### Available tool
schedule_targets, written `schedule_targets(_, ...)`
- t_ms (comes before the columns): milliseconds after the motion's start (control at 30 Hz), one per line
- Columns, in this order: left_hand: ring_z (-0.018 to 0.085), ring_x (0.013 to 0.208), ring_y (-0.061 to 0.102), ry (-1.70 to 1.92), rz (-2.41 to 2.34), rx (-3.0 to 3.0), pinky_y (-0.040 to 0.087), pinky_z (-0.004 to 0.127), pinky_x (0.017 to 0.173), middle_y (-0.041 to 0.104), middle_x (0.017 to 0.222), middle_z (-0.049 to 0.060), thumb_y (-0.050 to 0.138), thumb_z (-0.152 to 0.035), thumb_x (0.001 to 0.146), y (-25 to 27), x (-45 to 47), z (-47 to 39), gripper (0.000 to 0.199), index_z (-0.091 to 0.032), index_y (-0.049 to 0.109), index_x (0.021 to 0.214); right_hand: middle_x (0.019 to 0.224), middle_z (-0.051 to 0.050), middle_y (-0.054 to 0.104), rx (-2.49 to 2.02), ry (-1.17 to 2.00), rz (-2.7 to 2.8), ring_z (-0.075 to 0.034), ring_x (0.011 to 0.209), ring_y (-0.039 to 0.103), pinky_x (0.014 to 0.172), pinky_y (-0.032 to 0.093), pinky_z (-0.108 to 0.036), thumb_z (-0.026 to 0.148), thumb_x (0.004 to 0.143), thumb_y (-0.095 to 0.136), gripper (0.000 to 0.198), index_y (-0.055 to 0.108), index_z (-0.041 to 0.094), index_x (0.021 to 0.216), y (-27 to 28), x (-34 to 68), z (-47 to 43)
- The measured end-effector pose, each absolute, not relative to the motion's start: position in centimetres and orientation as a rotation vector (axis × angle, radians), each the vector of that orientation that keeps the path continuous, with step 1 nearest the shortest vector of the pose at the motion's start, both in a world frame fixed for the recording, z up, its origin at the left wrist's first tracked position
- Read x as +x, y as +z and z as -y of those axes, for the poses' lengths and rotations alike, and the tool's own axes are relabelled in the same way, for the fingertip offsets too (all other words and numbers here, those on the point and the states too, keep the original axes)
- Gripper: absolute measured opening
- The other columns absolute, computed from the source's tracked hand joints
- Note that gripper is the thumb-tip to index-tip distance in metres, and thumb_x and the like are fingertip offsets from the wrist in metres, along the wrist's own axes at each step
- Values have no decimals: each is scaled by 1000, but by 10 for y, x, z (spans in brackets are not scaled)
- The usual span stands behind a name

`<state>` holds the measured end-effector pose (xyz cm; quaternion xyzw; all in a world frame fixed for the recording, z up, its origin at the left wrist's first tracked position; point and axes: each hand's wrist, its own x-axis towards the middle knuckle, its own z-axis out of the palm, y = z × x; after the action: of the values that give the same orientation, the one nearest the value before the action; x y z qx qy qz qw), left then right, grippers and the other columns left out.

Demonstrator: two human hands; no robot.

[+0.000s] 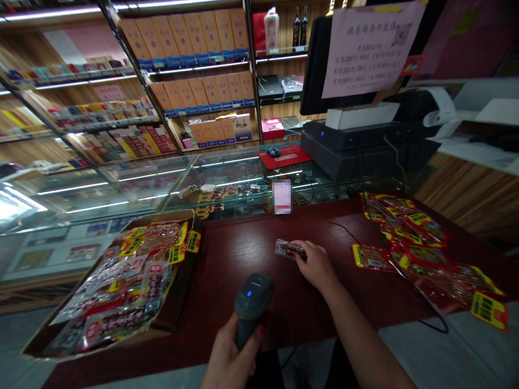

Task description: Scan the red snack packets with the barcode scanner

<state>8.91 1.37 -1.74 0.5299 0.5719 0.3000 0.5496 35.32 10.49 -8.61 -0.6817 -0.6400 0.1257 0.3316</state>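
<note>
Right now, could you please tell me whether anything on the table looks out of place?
The packets on the right lie in a loose, uneven heap with a cable running among them, which looks untidy.

Sole cam is head-worn: POV looks fwd & down from above the near edge of a dark reddish-brown wooden tabletop (227, 237). Wide field. Person's left hand (233, 351) is closest to lens, btm ctr; right hand (314, 262) a bit farther, ctr-rt. Faces a clear glass display counter (141, 186) at mid dist., w/ tall wood-backed shelves (253, 70) behind, tops cropped by upper edge. Pale grey tiled floor (486, 362) shows at btm corners.
</note>
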Motion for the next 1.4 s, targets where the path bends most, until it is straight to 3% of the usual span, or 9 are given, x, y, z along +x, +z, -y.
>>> schedule_targets(600,11,40,45,713,-1327,1249,36,20,43,50,49,-6,73,-58,76,-11,79,-12,47,-14,70,93,117,-5,73,-1769,303,1684,-24,110,66,103,43,-41,12,86,53,36,66,27,117,-90,354,-106)
schedule_targets(1400,9,41,43,709,-1257,1331,36,18,41,47,53,-8,62,-37,86,-19,104,-27,22,-16,62,89,116,-4,74,-1801,356,1656,-24,112,65,105,40,-43,16,89,53,33,67,28,117,-86,353,-105)
